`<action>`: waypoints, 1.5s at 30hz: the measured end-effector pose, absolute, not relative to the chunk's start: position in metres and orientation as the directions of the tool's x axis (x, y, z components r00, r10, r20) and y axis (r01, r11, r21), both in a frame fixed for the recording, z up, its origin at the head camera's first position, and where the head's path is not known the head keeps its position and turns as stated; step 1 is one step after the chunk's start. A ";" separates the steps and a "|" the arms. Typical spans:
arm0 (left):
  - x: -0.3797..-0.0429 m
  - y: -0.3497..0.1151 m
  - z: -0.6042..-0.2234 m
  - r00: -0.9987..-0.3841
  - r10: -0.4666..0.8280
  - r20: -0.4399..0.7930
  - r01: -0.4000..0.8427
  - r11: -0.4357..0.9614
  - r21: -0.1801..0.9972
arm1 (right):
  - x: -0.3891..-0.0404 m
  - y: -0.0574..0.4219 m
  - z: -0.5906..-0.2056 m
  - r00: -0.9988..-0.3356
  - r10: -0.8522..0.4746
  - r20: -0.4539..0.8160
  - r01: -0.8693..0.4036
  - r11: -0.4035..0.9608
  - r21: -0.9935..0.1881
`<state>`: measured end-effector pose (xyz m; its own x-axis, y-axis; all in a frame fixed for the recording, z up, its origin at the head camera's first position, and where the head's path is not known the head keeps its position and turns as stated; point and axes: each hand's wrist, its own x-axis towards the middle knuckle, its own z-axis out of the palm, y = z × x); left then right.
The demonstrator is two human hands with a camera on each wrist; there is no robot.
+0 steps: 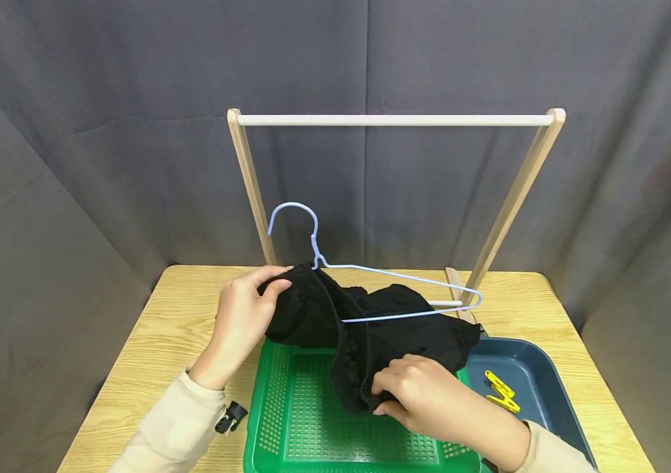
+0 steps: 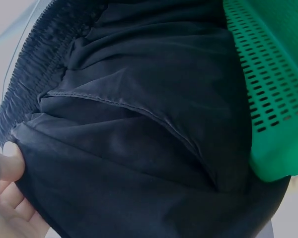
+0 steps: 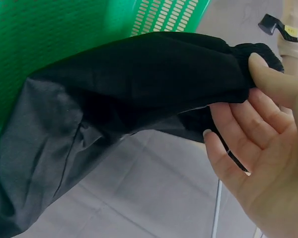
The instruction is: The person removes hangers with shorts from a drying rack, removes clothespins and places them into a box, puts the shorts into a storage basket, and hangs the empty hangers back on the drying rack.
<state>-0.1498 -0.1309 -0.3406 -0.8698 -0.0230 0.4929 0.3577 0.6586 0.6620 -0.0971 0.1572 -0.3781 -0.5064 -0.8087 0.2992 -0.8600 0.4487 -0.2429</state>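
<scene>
A black garment is held up between the two hands, over the far part of a green basket. By the left hand its left end is pinched at the gathered waistband, between thumb and fingers; the cloth is spread to the right of that grip. By the right hand the near edge of the waistband is pinched, with the thumb laid over the cloth and fingers beneath; the garment is stretched away to the left of and beyond this hand.

A pale blue hanger is partly covered by the garment: its left portion is hidden by the cloth, while its hook and right end are left exposed. Beyond, a rack is set on the table. To the right, yellow clips are contained in a dark blue tray, placed beside the basket.
</scene>
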 end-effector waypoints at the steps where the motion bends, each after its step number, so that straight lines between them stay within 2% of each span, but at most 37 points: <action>1: -0.150 -0.130 -0.341 -0.869 -0.021 0.494 0.360 0.659 0.661 | -0.097 0.155 -0.378 -0.501 -0.815 0.291 -0.864 0.448 -0.232; 12: -0.148 -0.128 -0.342 -0.858 0.003 0.514 0.388 0.660 0.644 | -0.097 0.149 -0.385 -0.481 -0.834 0.270 -0.877 0.455 -0.155; 24: -0.147 -0.126 -0.346 -0.846 0.035 0.531 0.415 0.670 0.616 | -0.095 0.145 -0.380 -0.435 -0.829 0.351 -0.900 0.385 -0.204; 35: -0.147 -0.125 -0.346 -0.854 0.038 0.519 0.409 0.665 0.625 | -0.104 0.139 -0.359 -0.383 -0.785 0.487 -0.923 0.342 -0.176; 45: -0.147 -0.123 -0.347 -0.852 0.053 0.521 0.415 0.675 0.610 | -0.117 0.136 -0.329 -0.415 -0.680 0.605 -0.903 0.391 -0.181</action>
<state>-0.1469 -0.1232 -0.3465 -0.8517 0.0532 0.5212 0.4155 0.6747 0.6100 -0.1172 0.1359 -0.3285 -0.4151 -0.6796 0.6048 -0.9026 0.3907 -0.1806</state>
